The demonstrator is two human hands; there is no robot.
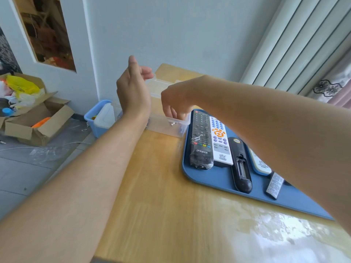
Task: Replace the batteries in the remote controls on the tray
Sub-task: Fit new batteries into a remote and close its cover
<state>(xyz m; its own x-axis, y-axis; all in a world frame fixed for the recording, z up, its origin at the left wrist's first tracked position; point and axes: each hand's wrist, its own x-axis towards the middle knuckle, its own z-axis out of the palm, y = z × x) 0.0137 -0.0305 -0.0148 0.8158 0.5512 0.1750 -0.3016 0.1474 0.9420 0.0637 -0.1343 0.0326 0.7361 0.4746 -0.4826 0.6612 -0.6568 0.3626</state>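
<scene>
A: Where are the remotes?
B: 4 on the blue tray (209, 179) on the bench (161, 186), right forearm over 1.
A: Hands?
B: Right hand (175, 102) fingers curled down in the clear box (167, 126), hold unclear; left hand (133, 88) raised, fingers relaxed, holding nothing.

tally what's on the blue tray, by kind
Black remotes: 2 (wrapped one, one with its battery bay open)
White remotes: 2 (purple and orange buttons, one partly hidden by the right arm)
Loose battery cover with label: 1
Total: 5 visible on the tray
</scene>
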